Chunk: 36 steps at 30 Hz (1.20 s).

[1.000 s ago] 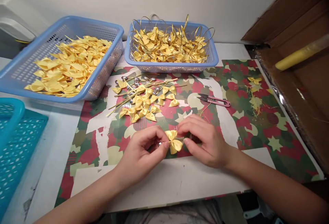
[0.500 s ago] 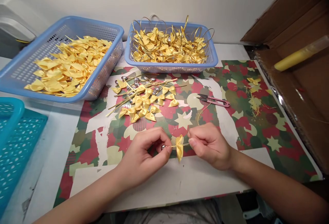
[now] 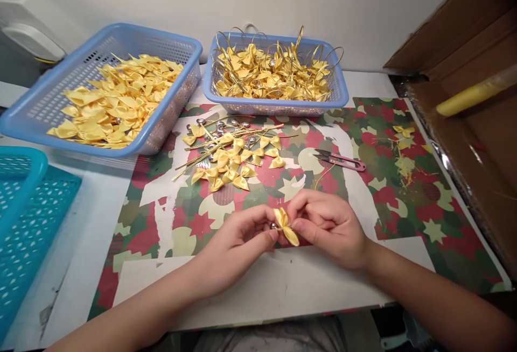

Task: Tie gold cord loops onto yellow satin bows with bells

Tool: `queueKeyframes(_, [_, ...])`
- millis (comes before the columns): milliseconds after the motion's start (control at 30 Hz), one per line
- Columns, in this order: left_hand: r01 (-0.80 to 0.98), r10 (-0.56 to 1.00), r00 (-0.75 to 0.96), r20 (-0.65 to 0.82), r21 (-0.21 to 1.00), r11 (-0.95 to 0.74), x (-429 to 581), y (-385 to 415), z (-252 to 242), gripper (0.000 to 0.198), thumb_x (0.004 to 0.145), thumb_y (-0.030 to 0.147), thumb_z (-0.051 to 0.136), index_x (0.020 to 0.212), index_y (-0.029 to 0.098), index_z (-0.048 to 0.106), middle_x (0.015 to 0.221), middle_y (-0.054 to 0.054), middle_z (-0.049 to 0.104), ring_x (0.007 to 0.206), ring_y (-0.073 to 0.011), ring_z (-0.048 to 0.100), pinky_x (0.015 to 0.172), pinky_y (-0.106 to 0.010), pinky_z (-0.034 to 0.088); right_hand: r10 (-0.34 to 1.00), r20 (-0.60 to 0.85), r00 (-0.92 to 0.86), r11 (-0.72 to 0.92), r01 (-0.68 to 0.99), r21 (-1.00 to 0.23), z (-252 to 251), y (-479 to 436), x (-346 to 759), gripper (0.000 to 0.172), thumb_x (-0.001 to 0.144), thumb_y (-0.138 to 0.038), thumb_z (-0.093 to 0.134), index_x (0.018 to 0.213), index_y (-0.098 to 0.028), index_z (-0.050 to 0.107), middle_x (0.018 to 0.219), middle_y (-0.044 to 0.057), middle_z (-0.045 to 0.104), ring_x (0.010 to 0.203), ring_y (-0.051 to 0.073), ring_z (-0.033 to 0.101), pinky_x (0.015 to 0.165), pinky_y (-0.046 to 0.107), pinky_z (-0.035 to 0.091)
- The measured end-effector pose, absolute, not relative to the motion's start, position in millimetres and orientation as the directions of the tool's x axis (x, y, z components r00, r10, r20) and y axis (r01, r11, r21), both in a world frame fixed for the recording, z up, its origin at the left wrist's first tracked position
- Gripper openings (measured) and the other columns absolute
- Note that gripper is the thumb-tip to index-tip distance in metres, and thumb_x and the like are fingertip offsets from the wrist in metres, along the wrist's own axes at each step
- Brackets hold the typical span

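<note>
Both hands meet over the near middle of the desk (image 3: pixel 76 244), each closed in a pinch on one yellow satin bow (image 3: pixel 286 226). The left hand (image 3: pixel 238 236) grips the bow's 9 o'clock side between thumb and fingertips, where one small silver bead (image 3: pixel 273 226) shows. The right hand (image 3: pixel 329 225) grips its 3 o'clock side. The bow sits over a camouflage-print mat (image 3: pixel 404 201). At 11 o'clock from the hands lies one loose heap of bows and gold sticks (image 3: pixel 230 155). At 1 o'clock lies one pair of pink thread snips (image 3: pixel 342 161). Two light-blue baskets stand farther back: the left basket (image 3: pixel 189 45) at 10 o'clock holds plain bows, and the middle basket (image 3: pixel 278 107) at 12 o'clock holds bows with gold wire loops.
</note>
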<state>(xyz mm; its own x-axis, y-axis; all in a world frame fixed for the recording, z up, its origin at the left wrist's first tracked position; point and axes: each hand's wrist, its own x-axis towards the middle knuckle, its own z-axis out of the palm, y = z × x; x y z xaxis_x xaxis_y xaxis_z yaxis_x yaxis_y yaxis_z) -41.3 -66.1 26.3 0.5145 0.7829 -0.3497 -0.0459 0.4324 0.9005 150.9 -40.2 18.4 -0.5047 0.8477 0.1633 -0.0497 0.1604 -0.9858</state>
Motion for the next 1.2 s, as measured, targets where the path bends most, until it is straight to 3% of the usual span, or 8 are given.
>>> queueKeyframes(233, [-0.158, 0.804, 0.500, -0.323, 0.878, 0.451, -41, -69, 18, 0.015, 0.082, 0.029, 0.068, 0.086, 0.018, 0.059, 0.079, 0.002, 0.055, 0.070, -0.0089, 0.049, 0.065, -0.021, 0.043, 0.851, 0.240, -0.468, 0.281, 0.017, -0.960, 19, -42, 148, 0.045, 0.086, -0.010, 0.055, 0.055, -0.018, 0.023, 0.078, 0.004, 0.064, 0.061, 0.010, 0.054, 0.055, 0.023, 0.042])
queueKeyframes(467, [-0.151, 0.931, 0.320, -0.174, 0.961, 0.232, -37, -65, 20, 0.010, 0.087, 0.023, 0.062, 0.079, 0.017, 0.063, 0.085, -0.003, 0.062, 0.081, -0.0123, 0.058, 0.073, -0.023, 0.048, 0.867, 0.234, -0.441, 0.292, 0.068, -0.954, 17, -42, 145, 0.046, 0.086, -0.011, 0.055, 0.055, -0.018, 0.023, 0.074, 0.003, 0.065, 0.060, 0.010, 0.055, 0.054, 0.023, 0.042])
queueKeyframes(600, [-0.159, 0.930, 0.328, -0.166, 0.961, 0.228, -38, -62, 19, 0.003, 0.084, 0.019, 0.066, 0.082, 0.017, 0.066, 0.085, -0.002, 0.063, 0.079, -0.0119, 0.060, 0.070, -0.022, 0.050, 0.862, 0.252, -0.439, 0.314, 0.072, -0.947, 15, -43, 146, 0.048, 0.086, -0.011, 0.057, 0.055, -0.019, 0.021, 0.071, 0.003, 0.065, 0.057, 0.009, 0.053, 0.052, 0.023, 0.041])
queueKeyframes(700, [-0.147, 0.925, 0.348, -0.155, 0.965, 0.218, -40, -60, 17, 0.007, 0.084, 0.020, 0.066, 0.078, 0.016, 0.066, 0.083, -0.003, 0.064, 0.078, -0.0130, 0.061, 0.071, -0.024, 0.051, 0.866, 0.248, -0.434, 0.297, 0.048, -0.954, 16, -43, 148, 0.049, 0.086, -0.010, 0.058, 0.056, -0.018, 0.021, 0.071, 0.002, 0.065, 0.058, 0.009, 0.054, 0.053, 0.023, 0.043])
queueKeyframes(933, [-0.102, 0.908, 0.345, -0.239, 0.952, 0.290, -41, -58, 19, 0.018, 0.088, 0.031, 0.062, 0.079, 0.015, 0.059, 0.086, -0.005, 0.068, 0.079, -0.0138, 0.061, 0.068, -0.024, 0.048, 0.964, -0.009, -0.267, -0.016, -0.022, -1.000, 22, -32, 156, 0.055, 0.087, -0.026, 0.063, 0.054, -0.018, 0.021, 0.064, 0.001, 0.056, 0.055, 0.009, 0.055, 0.047, 0.021, 0.044])
queueKeyframes(1067, [-0.105, 0.890, 0.344, -0.300, 0.929, 0.354, -40, -59, 19, 0.023, 0.089, 0.036, 0.061, 0.079, 0.017, 0.054, 0.073, 0.000, 0.064, 0.065, -0.0095, 0.055, 0.062, -0.022, 0.044, 0.929, -0.174, -0.327, -0.228, -0.136, -0.964, 17, -27, 158, 0.058, 0.083, -0.037, 0.069, 0.055, -0.018, 0.022, 0.066, 0.000, 0.055, 0.052, 0.007, 0.054, 0.041, 0.018, 0.041])
queueKeyframes(1200, [-0.130, 0.871, 0.369, -0.325, 0.910, 0.395, -40, -61, 18, 0.025, 0.088, 0.038, 0.061, 0.079, 0.018, 0.051, 0.068, 0.002, 0.060, 0.064, -0.0103, 0.056, 0.063, -0.023, 0.045, 0.856, -0.319, -0.407, -0.430, -0.215, -0.877, 14, -25, 158, 0.054, 0.083, -0.042, 0.068, 0.060, -0.019, 0.026, 0.072, 0.002, 0.062, 0.055, 0.009, 0.059, 0.040, 0.016, 0.038])
